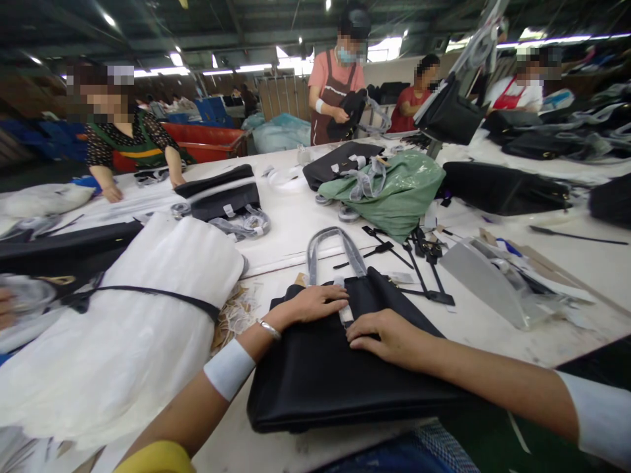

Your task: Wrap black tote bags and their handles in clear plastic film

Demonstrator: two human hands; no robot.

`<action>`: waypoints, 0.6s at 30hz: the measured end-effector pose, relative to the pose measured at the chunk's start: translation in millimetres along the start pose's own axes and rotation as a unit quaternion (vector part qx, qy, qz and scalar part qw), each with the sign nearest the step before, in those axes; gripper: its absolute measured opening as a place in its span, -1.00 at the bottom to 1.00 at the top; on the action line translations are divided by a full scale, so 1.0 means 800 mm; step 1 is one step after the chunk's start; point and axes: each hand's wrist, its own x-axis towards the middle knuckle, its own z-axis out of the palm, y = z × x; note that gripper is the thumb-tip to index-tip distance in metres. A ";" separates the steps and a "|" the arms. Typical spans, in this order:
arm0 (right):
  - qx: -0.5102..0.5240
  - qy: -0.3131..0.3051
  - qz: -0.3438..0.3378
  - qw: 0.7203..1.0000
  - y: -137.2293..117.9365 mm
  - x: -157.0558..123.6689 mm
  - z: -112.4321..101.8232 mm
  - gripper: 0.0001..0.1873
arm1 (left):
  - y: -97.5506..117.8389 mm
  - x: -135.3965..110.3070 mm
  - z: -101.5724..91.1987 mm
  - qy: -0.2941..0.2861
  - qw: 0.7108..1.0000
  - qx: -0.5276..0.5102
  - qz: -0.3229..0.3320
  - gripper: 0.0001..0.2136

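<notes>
A black handbag [340, 384] lies on the table in front of me, its base towards me. Its two handles [335, 240] are covered in clear plastic and stand up at the far side. My left hand [315, 302] rests on the upper part of the bag with fingers stretched out, the tips beside a white wrapped strap tab [345, 313]. At the tab's lower end, the thumb and forefinger of my right hand [389, 336] are drawn together on it. The fingertips partly hide what they pinch.
White foam sheets [182, 282] are bundled at left with a black strap. Black straps [428, 263] lie beyond the bag, before a green plastic bag [394, 190]. A clear plastic holder [493, 282] stands right. Co-workers [340, 98] handle bags across the table.
</notes>
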 end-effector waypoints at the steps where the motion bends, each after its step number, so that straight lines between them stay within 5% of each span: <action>1: -0.002 -0.007 -0.005 1.000 0.001 0.000 -0.001 -0.81 | -0.002 0.002 0.003 0.013 1.000 0.004 -0.007 -0.59; 9: -0.205 0.015 -0.019 0.978 0.005 -0.013 0.010 -0.74 | -0.004 0.010 0.016 0.053 0.998 0.039 -0.008 -0.61; 18: -0.318 0.023 -0.090 0.943 0.002 -0.017 0.005 -0.68 | -0.008 0.010 0.007 0.007 0.999 0.005 0.047 -0.68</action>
